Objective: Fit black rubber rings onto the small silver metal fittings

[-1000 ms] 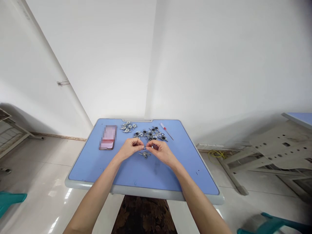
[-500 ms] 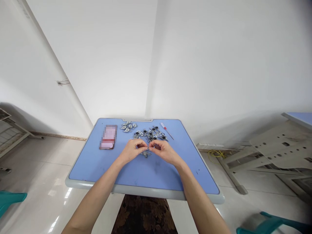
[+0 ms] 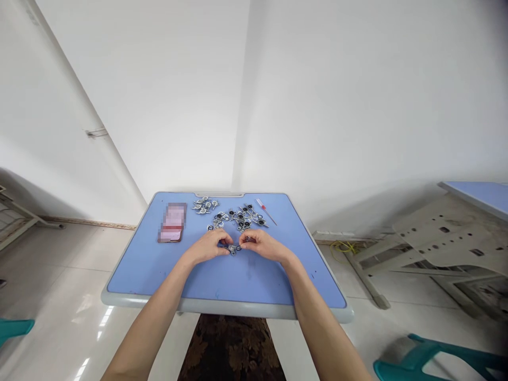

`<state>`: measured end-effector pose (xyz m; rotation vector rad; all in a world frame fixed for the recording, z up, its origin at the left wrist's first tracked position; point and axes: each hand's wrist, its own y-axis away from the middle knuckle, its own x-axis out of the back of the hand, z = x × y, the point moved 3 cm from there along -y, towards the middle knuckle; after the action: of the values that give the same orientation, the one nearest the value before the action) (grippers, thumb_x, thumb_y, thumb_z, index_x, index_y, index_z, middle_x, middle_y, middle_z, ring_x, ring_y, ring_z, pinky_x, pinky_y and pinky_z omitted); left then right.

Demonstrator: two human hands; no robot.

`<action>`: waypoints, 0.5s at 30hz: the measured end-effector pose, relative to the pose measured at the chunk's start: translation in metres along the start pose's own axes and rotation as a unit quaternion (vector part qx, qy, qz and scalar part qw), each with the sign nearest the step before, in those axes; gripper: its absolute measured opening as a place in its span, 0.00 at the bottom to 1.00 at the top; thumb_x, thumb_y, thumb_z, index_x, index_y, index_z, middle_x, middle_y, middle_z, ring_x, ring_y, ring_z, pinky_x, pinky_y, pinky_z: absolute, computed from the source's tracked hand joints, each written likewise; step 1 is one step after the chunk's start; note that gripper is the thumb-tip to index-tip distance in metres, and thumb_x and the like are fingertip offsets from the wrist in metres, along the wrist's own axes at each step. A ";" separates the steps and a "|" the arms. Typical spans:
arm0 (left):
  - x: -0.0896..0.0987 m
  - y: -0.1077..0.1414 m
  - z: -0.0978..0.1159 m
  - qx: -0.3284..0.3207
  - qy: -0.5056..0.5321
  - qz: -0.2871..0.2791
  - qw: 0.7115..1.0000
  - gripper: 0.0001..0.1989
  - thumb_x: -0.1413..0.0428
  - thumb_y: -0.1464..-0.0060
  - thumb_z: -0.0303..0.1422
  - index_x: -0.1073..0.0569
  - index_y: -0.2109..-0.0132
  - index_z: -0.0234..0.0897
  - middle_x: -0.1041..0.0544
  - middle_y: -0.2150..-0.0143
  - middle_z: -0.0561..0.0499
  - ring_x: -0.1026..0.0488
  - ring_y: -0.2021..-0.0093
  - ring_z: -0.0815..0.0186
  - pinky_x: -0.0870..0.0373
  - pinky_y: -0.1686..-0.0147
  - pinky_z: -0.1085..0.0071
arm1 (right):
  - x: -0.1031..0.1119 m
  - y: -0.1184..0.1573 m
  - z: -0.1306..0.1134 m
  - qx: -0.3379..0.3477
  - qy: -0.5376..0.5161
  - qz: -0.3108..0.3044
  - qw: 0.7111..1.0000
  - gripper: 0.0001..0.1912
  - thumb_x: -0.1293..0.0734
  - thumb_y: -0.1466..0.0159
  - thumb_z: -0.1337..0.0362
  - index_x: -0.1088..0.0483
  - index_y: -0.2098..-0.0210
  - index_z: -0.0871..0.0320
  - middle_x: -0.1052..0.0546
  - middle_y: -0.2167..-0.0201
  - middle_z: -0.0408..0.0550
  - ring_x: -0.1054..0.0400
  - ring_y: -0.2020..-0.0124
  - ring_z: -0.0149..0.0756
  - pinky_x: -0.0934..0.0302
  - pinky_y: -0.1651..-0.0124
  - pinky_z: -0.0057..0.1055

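Note:
Both hands work over the middle of a blue table (image 3: 159, 275). My left hand (image 3: 210, 245) closes its fingers on one side of a small metal part (image 3: 233, 250). My right hand (image 3: 260, 244) pinches a small dark ring (image 3: 238, 247) at that part's right side. Just beyond the hands lies a pile of metal parts with black round centres (image 3: 244, 216). A smaller group of silver metal parts (image 3: 205, 205) sits farther back on the left. Another loose dark ring (image 3: 210, 227) lies near my left hand's fingers.
A phone (image 3: 172, 222) lies at the table's left. A red-and-clear thin tool (image 3: 266, 211) rests at the back right. Behind the table stands a white wall (image 3: 178, 106). Teal stools (image 3: 420, 357) and another desk (image 3: 476, 193) are beside it.
Both hands have lowered to the metal part, and my left fingers now grip it. The ring between the fingertips is now against the part. The view has shifted slightly.

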<state>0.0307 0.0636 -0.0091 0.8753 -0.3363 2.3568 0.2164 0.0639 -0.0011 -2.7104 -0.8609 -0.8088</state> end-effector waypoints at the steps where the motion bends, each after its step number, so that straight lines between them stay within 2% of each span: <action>1: 0.000 0.000 0.001 0.001 -0.003 0.000 1.000 0.10 0.42 0.51 0.27 0.26 0.59 0.37 0.26 0.59 0.51 0.29 0.57 0.63 0.34 0.54 0.68 | -0.001 -0.001 0.001 -0.003 0.003 -0.001 1.000 0.04 0.36 0.42 0.66 0.29 0.70 0.57 0.27 0.73 0.43 0.37 0.69 0.33 0.42 0.63 0.30; 8: -0.002 -0.002 0.002 -0.007 0.001 -0.001 1.000 0.10 0.43 0.51 0.23 0.25 0.60 0.37 0.26 0.61 0.51 0.29 0.59 0.65 0.34 0.56 0.70 | -0.003 -0.003 0.000 -0.020 0.017 0.013 1.000 0.05 0.38 0.41 0.66 0.32 0.72 0.58 0.32 0.76 0.41 0.42 0.73 0.31 0.46 0.67 0.29; 15: -0.002 -0.002 0.005 -0.009 -0.013 -0.001 1.000 0.09 0.43 0.51 0.24 0.26 0.61 0.36 0.27 0.62 0.52 0.30 0.59 0.65 0.35 0.57 0.70 | -0.010 -0.007 0.000 -0.026 -0.008 0.021 0.999 0.06 0.37 0.42 0.65 0.31 0.73 0.59 0.31 0.76 0.41 0.40 0.73 0.30 0.45 0.68 0.28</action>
<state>0.0353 0.0625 -0.0066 0.8975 -0.3663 2.3395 0.2049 0.0649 -0.0062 -2.7737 -0.7940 -0.8114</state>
